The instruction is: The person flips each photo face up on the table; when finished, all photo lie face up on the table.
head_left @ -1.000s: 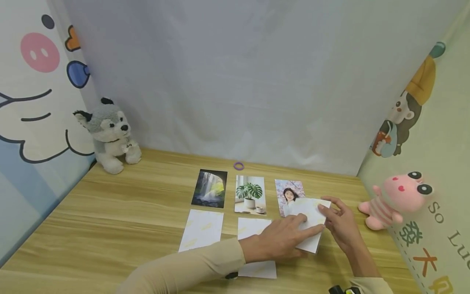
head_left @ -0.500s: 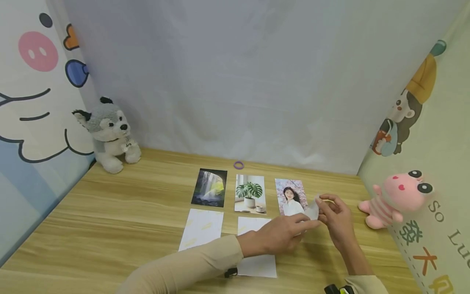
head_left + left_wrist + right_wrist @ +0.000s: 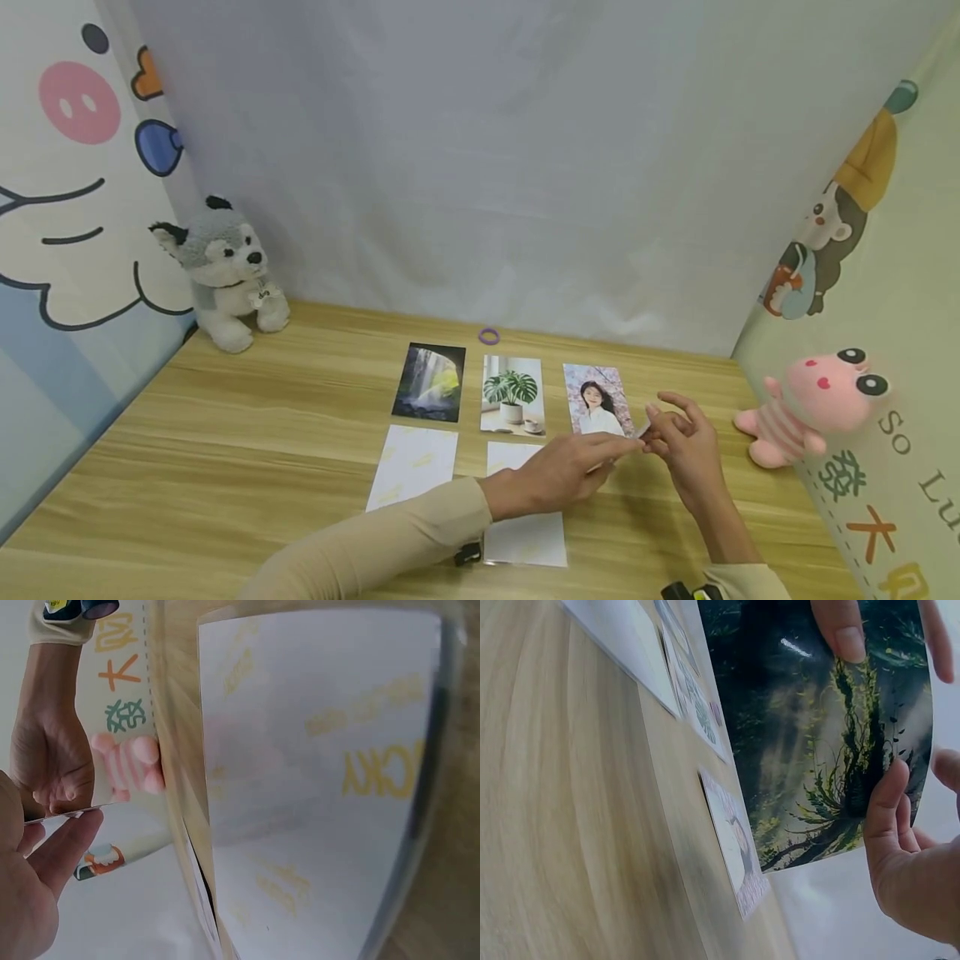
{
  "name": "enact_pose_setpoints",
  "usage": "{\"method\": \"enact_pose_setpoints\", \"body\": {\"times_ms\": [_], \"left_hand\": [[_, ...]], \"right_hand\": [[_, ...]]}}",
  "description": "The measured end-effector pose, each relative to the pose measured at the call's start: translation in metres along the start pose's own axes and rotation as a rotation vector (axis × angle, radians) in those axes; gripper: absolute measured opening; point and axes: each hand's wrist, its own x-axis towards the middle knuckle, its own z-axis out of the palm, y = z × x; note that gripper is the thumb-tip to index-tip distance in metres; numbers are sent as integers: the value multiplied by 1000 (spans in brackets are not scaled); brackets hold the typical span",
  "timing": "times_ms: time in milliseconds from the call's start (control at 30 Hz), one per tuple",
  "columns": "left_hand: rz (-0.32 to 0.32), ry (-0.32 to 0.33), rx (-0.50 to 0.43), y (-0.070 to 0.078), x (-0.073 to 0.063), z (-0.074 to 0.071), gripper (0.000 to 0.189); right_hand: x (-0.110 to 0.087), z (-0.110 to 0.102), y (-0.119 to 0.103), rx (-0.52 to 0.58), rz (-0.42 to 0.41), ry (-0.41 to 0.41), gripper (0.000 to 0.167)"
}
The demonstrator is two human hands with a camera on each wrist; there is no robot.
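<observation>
Both hands hold one photo print [image 3: 780,735] between them, and its face shows dark green plants with rays of light. My left hand [image 3: 555,475] pinches it with the thumb on the picture side. From the other side, my right hand [image 3: 692,458] pinches the edge with thumb and fingers. Seen from the head, the print is nearly edge-on, a thin sliver. Just behind it lies a photo of a person under blossom [image 3: 598,400]. To the left are a potted plant photo [image 3: 512,396] and a waterfall photo [image 3: 429,383], all face up.
Two prints lie white side up in the nearer row: a left one [image 3: 412,467] and a middle one [image 3: 528,537], partly under my left arm. A purple ring [image 3: 489,336] lies behind the photos. A plush husky [image 3: 228,279] and a pink plush toy [image 3: 795,408] flank the table [image 3: 225,467].
The print has turned from white back upward to nearly edge-on, tilting up between the hands. The blossom photo behind it shows more fully. My left hand has shifted slightly left.
</observation>
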Motion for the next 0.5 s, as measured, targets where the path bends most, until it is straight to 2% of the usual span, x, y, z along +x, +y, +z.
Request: {"method": "enact_pose_setpoints", "body": {"times_ms": [233,367,500], "left_hand": [[-19,41,31,-3,-2,1,42],[-36,64,19,-5,-2,0,41],[-72,87,31,-7,-3,-1,44]], "right_hand": [[1,2,1,29,-13,2,31],[1,3,1,46,-14,15,32],[1,3,1,17,-10,42,32]]}}
